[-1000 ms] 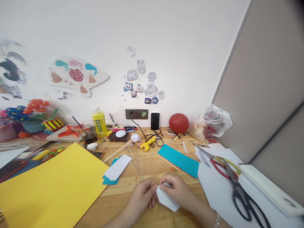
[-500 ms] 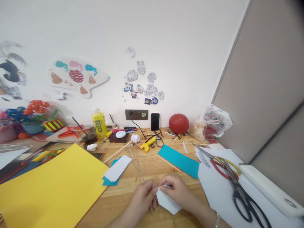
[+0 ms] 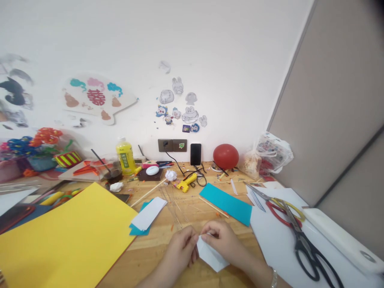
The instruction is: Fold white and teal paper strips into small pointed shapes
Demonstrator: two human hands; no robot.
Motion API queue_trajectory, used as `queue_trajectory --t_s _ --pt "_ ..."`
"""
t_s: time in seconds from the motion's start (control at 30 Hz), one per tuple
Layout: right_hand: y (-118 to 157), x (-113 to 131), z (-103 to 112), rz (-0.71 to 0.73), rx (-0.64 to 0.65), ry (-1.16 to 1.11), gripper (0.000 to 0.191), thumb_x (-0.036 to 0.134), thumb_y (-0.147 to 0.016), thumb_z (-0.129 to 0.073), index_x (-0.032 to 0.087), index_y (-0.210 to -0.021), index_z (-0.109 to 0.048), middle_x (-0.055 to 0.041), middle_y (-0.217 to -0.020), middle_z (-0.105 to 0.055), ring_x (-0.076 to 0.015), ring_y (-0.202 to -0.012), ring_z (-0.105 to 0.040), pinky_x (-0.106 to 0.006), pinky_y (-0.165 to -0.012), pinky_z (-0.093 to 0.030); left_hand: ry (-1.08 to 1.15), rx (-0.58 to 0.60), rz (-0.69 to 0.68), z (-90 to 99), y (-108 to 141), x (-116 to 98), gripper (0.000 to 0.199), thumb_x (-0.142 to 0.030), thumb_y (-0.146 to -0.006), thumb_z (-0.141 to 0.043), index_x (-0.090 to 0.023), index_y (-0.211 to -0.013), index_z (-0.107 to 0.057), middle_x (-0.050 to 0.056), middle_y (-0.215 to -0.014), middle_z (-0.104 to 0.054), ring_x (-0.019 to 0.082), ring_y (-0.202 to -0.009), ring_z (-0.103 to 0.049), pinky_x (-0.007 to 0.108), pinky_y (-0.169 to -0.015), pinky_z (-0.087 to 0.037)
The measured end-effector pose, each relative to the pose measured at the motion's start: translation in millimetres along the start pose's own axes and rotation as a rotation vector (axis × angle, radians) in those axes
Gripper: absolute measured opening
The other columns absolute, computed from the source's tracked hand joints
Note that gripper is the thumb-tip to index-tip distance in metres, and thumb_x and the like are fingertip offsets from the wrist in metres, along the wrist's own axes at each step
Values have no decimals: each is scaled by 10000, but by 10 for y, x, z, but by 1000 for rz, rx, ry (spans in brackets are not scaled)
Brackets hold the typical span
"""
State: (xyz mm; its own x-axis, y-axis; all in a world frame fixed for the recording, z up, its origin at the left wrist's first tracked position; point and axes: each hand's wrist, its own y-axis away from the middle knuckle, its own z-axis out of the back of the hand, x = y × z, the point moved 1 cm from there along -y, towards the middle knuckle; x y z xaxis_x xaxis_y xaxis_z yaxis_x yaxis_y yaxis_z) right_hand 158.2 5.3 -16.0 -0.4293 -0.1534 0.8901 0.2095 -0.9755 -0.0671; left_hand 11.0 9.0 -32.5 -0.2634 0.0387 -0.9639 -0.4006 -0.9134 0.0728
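A small piece of white paper [image 3: 212, 256] with folded, slanting edges is held low over the wooden table, near its front. My right hand [image 3: 222, 240] is closed on its upper right part, thumb on top. My left hand [image 3: 183, 244] pinches the paper's upper left corner, fingers curled beneath. The fingertips of both hands nearly meet at the top edge. What lies under the right palm is hidden. To the left of my hands, white paper strips [image 3: 149, 214] rest on teal paper [image 3: 136, 230].
Yellow sheets [image 3: 69, 232] cover the left side. Scissors [image 3: 304, 248] lie on white sheets [image 3: 270, 244] at right. Beyond my hands are a teal strip [image 3: 226, 204], a wooden stick [image 3: 213, 206], a yellow glue gun [image 3: 186, 183], a phone [image 3: 196, 154], a red balloon [image 3: 226, 156] and a bottle [image 3: 126, 156].
Both hands keep their grip on the white paper and have barely moved. The paper's lower edge shifts very slightly. Everything else stays in place.
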Motion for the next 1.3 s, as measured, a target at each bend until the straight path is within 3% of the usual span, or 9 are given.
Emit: queue_trajectory --t_s 0.23,0.47,0.63,0.9,1.07,1.2,1.3 --pt "-4 -71 -38 -5 -5 -107 77 175 -696 -513 153 -686 -586 14 -627 -583 -126 -602 -540 -204 -527 -392 -265 -58 -129 -11 48 -88 276 -363 -806 -369 -198 -596 -438 -11 -587 -501 140 -579 -468 228 -553 -342" --pt "-17 -105 -38 -89 -14 -145 58 168 -657 -556 145 -609 -534 36 -551 -529 -98 -523 -489 -184 -462 -344 -320 -59 -160 -5 42 -65 262 -316 -802 -363 -205 -565 -372 -22 -564 -434 141 -564 -425 222 -522 -297" --pt "-1 2 60 -37 56 -141 142 198 -709 -504 143 -581 -528 45 -530 -481 -92 -521 -450 -185 -468 -326 -303 -47 -98 12 39 -104 243 -309 -782 -376 -207 -561 -371 -37 -520 -415 137 -532 -420 226 -514 -293" --pt "-28 -35 16 -19 26 -114 159 278 -693 -566 151 -596 -560 27 -558 -530 -118 -566 -487 -199 -496 -358 -162 62 11 -2 28 -112 184 -319 -705 -436 -191 -574 -430 -70 -456 -400 101 -430 -376 206 -436 -273" --pt "-35 -69 134 18 8 -171 176 317 -740 -526 151 -768 -578 -8 -687 -577 -142 -642 -523 -224 -551 -393 -80 -87 87 46 -16 -78 229 -395 -704 -393 -214 -566 -359 -92 -378 -386 81 -326 -339 192 -370 -248" --pt "-59 -180 249 -33 17 -80 215 188 -648 -587 164 -860 -558 14 -710 -565 -137 -648 -513 -224 -575 -395 -123 -174 178 104 -66 -44 237 -402 -715 -363 -218 -566 -358 -81 -395 -420 85 -304 -336 201 -347 -256" --pt "-65 -217 270 -34 -8 83 195 146 -631 -559 165 -825 -562 25 -672 -546 -128 -620 -493 -215 -565 -376 -258 -231 81 160 -38 -49 135 -311 -696 -447 -183 -656 -468 -32 -540 -526 129 -464 -481 232 -457 -361"
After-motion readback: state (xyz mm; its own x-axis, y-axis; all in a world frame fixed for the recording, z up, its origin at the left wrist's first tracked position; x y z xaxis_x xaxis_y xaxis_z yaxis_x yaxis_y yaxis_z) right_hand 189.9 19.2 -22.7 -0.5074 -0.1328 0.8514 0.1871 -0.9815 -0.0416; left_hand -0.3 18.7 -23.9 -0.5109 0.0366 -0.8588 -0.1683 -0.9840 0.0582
